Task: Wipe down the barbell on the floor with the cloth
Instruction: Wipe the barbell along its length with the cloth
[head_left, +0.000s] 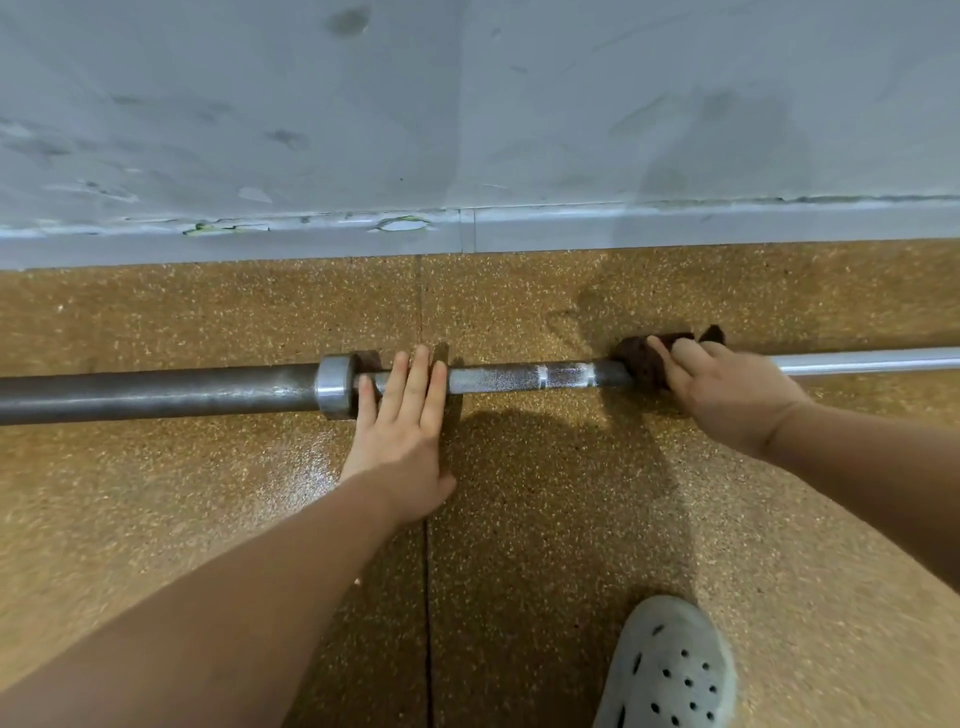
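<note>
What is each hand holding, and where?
Right hand grips the cloth, bunched around the barbell shaft. Left hand holds nothing; its straight fingers rest on the shaft.

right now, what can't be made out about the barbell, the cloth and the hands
Head view: both ends of the barbell are cut off by the left and right edges.
The stretch of it under the cloth is hidden by the cloth and the right hand.
Most of the cloth lies under the right hand; how far it wraps round is unseen.
The left hand covers the barbell beside the collar.
</note>
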